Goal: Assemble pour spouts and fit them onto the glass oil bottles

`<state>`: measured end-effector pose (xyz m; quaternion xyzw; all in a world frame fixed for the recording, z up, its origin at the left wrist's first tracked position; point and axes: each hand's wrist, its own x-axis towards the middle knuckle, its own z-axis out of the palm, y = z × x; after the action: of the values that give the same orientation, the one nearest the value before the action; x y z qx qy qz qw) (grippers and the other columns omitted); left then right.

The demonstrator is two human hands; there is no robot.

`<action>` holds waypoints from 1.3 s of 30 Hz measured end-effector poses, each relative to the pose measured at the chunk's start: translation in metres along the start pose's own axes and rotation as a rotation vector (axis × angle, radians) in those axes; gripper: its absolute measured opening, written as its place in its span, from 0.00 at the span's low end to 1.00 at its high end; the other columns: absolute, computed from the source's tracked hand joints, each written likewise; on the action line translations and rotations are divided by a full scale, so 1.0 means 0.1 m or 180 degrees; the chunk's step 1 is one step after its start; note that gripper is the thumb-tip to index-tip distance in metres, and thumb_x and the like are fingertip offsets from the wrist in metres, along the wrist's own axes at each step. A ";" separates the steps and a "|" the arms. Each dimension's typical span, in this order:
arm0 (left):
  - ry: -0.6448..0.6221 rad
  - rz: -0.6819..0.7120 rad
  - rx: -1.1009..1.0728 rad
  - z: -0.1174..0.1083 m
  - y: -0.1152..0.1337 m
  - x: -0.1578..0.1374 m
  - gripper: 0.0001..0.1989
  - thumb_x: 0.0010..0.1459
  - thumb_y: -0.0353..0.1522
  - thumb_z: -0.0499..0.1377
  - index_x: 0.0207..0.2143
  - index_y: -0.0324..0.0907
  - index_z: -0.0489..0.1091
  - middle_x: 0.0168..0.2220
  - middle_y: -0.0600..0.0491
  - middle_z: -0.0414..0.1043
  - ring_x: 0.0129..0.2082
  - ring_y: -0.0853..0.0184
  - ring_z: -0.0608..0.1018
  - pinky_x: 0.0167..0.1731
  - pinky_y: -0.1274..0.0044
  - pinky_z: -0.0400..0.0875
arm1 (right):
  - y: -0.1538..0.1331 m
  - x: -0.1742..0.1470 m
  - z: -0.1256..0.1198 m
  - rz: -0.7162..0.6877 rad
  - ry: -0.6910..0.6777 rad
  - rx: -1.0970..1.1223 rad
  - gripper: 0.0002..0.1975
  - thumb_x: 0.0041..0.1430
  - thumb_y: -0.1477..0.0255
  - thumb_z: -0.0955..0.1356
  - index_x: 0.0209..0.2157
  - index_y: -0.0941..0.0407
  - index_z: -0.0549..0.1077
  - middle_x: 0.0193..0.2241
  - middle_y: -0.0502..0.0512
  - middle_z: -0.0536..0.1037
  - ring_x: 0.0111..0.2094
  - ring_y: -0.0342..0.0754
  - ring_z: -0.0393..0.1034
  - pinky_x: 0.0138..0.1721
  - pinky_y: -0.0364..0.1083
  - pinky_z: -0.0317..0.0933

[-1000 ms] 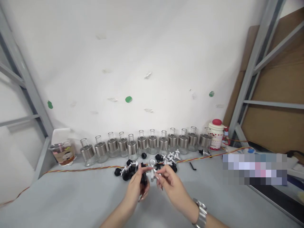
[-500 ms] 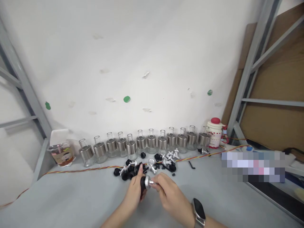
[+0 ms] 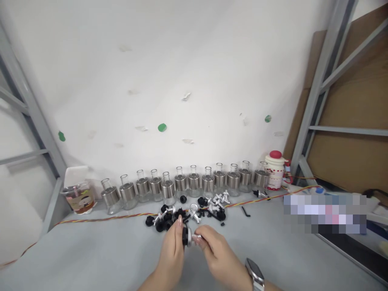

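Note:
In the head view my left hand is closed around the black end of a black-and-silver pour spout. Its round silver collar faces right, and a thin silver stem sticks out from it. My right hand pinches that stem between thumb and fingertips. Part of the black end is hidden behind the left fingers. Just beyond my hands lies a loose heap of silver spout pieces and black stoppers, some of them joined together.
A row of glass bottles with metal sleeves lines the wall. A twisted red-yellow wire crosses the table. A plastic cup stands left, a cream jar with a red top right. A bent black tube lies nearby.
Both hands still hold the pour spout, which has shifted slightly right and turned a little. My left hand has rolled, and my right wrist with its watch has dropped slightly.

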<state>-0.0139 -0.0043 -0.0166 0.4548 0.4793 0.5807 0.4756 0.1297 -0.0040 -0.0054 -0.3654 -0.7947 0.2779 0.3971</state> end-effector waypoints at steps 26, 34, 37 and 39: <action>-0.0483 0.2030 0.3380 -0.08 -0.05 0.04 0.18 0.61 0.35 0.38 0.24 0.42 0.62 0.21 0.51 0.65 0.22 0.65 0.69 0.24 0.76 0.57 | 0.14 0.04 0.15 0.1225 -0.0263 0.1740 0.22 0.49 0.52 0.61 0.16 0.56 0.59 0.10 0.44 0.57 0.12 0.37 0.49 0.15 0.40 0.44; -0.0429 0.0783 0.2038 0.02 0.07 0.09 0.25 0.59 0.44 0.38 0.18 0.42 0.60 0.15 0.56 0.60 0.18 0.69 0.65 0.21 0.79 0.55 | 0.01 0.09 0.00 0.1301 -0.0575 0.1461 0.22 0.58 0.56 0.52 0.20 0.56 0.59 0.13 0.46 0.60 0.15 0.41 0.55 0.21 0.43 0.53; -0.0400 -0.0118 0.1230 0.08 0.07 0.08 0.28 0.55 0.51 0.39 0.12 0.44 0.55 0.10 0.60 0.49 0.11 0.72 0.56 0.15 0.79 0.50 | 0.00 0.07 -0.09 -0.0178 -0.0282 -0.0492 0.15 0.60 0.63 0.55 0.32 0.58 0.66 0.28 0.56 0.70 0.31 0.48 0.62 0.34 0.48 0.55; -0.0402 -0.0366 0.1085 0.10 0.08 0.08 0.28 0.52 0.53 0.41 0.11 0.44 0.55 0.08 0.61 0.47 0.10 0.72 0.54 0.13 0.79 0.49 | 0.06 0.07 -0.13 -0.0900 -0.0306 -0.1485 0.10 0.60 0.68 0.57 0.35 0.58 0.66 0.31 0.58 0.69 0.33 0.50 0.59 0.35 0.50 0.54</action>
<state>-0.0064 0.0041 -0.0069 0.5362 0.5652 0.4332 0.4532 0.1395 0.0074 0.0000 -0.3189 -0.8983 0.0463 0.2988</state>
